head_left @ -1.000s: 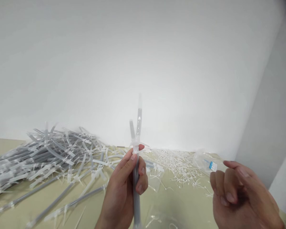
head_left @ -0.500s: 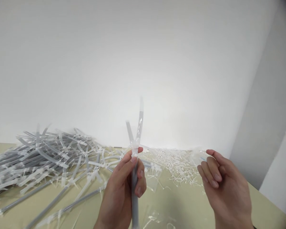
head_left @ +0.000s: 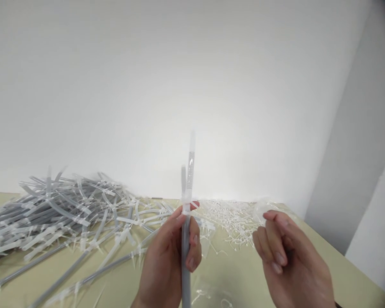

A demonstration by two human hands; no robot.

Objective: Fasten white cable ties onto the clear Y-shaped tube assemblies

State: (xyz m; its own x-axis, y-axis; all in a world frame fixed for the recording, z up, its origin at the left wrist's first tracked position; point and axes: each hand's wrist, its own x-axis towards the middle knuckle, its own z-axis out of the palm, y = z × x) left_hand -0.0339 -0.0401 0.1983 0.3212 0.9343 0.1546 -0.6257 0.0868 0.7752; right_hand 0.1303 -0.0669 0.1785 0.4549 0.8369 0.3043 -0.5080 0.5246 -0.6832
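Note:
My left hand is wrapped round a grey tube, held upright at the centre. Above the fingers the tube meets a whitish joint, from which a short grey branch and a longer clear branch with ridged marks rise close together. My right hand is raised on the right, apart from the tube, its fingers curled and the index finger bent forward. Nothing shows between its fingers.
A large heap of similar grey and clear tubes covers the left of the greenish table. Many thin white cable ties lie behind the hands, near a clear plastic bag. A white wall stands behind.
The tube in my left hand has turned, so its two branches stand closer together, and it has shifted slightly right. My right hand has moved left and a little lower.

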